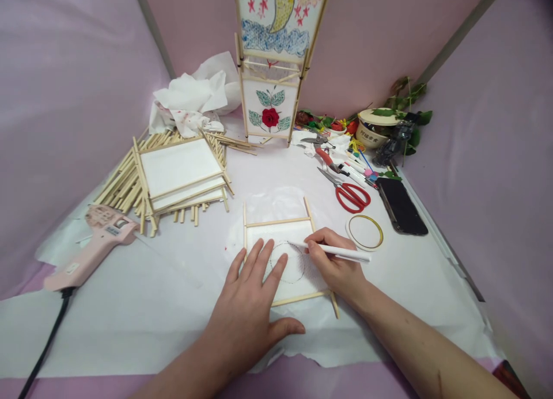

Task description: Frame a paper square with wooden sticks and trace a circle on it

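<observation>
A white pen is pinched in my right hand, its tip at the top of a dark, dashed circle drawn on a white panel. Thin wooden sticks form the frame around that panel, with their ends sticking out past the corners. My left hand lies over the panel's left part with its fingers spread and holds nothing. Its fingertips cover the circle's left edge and part of the frame.
Left are a pink glue gun, wooden sticks and framed panels. A decorated lantern stands behind. Right lie red-handled scissors, a tape roll, a phone, pliers and a lidded bowl.
</observation>
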The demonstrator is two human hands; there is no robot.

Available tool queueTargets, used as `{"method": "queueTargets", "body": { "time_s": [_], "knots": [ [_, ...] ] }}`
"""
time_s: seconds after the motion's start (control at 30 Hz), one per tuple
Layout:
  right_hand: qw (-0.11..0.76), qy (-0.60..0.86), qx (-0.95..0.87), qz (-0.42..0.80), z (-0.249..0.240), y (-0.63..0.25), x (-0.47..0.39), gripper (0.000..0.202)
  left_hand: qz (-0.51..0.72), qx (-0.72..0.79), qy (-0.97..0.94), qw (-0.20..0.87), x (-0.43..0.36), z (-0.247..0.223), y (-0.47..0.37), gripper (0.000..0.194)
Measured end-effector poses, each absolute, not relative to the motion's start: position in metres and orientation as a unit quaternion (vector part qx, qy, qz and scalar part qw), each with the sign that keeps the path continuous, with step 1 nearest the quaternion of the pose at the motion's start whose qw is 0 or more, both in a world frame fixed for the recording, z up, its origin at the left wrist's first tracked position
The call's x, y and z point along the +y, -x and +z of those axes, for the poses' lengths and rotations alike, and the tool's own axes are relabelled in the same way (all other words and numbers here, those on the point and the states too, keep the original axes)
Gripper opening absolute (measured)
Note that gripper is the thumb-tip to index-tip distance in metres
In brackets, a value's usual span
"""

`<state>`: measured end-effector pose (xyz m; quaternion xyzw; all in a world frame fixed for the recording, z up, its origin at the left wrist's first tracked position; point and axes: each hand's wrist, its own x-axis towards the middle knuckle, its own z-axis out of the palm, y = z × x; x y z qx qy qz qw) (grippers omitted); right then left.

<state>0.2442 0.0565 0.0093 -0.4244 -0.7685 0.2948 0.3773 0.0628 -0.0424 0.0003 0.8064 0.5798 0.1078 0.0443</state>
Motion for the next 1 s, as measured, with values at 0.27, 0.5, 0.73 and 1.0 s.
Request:
{"method": "queueTargets", "body": {
  "time_s": [0.27, 0.5, 0.73, 1.0],
  "knots": [
    [0.377, 0.434, -0.765, 0.290, 0.0091, -0.2455, 0.0569, 0.014, 0.109, 0.578, -0.808, 0.038, -0.0428, -0.0005, -0.0620, 0.100],
    [0.377, 0.447, -0.759, 0.288, 0.0083, -0.2463, 0.0572, 0.013, 0.114, 0.579, -0.806, 0.044, -0.0428, 0.0002, -0.0622, 0.100],
    [0.382, 0.450, -0.759, 0.274, 0.0086, -0.2467, 0.0571, 0.014, 0.108, 0.577, -0.809, 0.035, -0.0430, 0.0003, -0.0618, 0.101],
    [0.383, 0.451, -0.755, 0.281, 0.0082, -0.2477, 0.0570, 0.015, 0.105, 0.577, -0.810, 0.032, -0.0417, -0.0001, -0.0620, 0.101]
  ]
}}
